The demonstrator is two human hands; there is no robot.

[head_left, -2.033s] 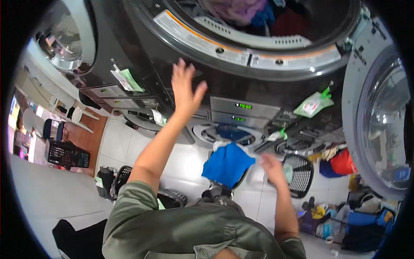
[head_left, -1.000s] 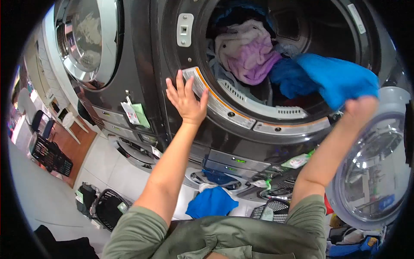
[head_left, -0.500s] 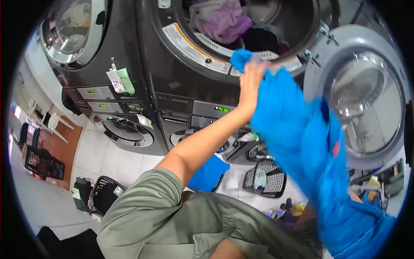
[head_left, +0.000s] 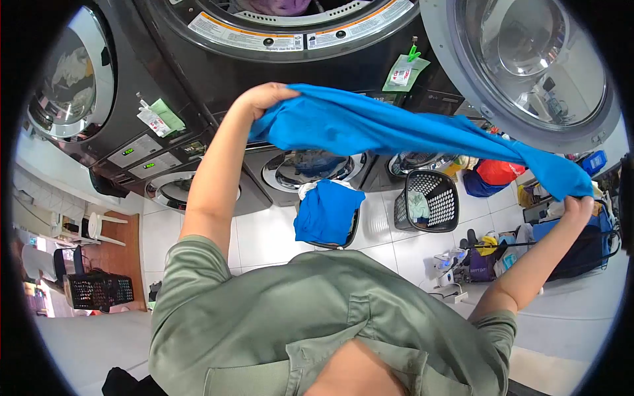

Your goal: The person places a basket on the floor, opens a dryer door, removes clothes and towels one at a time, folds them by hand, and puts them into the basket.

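Note:
A bright blue cloth (head_left: 396, 129) is stretched sideways between my two hands, in front of the dark machines. My left hand (head_left: 267, 99) is closed on its left end, below the open drum. Far to the right, my right hand (head_left: 578, 206) grips the other end, beneath the open round door (head_left: 528, 59). Lilac laundry (head_left: 281, 6) shows at the drum's lower edge. Below the stretched cloth, folded-looking blue laundry (head_left: 328, 211) lies on a dark basket on the floor.
A black basket (head_left: 449, 206) with a pale item stands on the tiles. Red and dark blue bags (head_left: 498, 173) lie right of it. Tags hang from the machines. At far left are a white stool (head_left: 99, 226) and another black basket (head_left: 79, 292).
The blue cloth has come out of the drum and is now spread wide between both hands. My left hand moved left from the drum rim, and my right hand moved out to the far right.

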